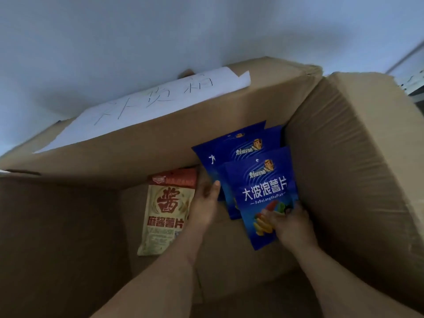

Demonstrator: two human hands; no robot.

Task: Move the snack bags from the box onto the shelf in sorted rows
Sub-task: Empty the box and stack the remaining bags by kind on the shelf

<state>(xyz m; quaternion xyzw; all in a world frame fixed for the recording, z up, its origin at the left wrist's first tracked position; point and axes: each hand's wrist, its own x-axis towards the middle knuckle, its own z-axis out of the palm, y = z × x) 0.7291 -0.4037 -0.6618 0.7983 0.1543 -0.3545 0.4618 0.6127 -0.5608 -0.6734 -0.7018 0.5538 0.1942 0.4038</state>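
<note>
Both my arms reach down into a large brown cardboard box point(358, 171). Several blue snack bags point(259, 180) with white lettering are fanned out near the box's far right corner. My left hand point(204, 203) grips the left edge of the fan, thumb on the front. My right hand point(291, 223) holds the lower right part of the front blue bag. A cream and red snack bag point(165, 212) lies on the box floor to the left of my left hand, untouched. No shelf is in view.
A white paper sheet point(142, 106) with handwritten characters is stuck on the box's far flap. The box's right flap stands up tall on the right. Behind the box rises a pale wall point(160, 31). A bit of metal framing point(410, 83) shows at the far right.
</note>
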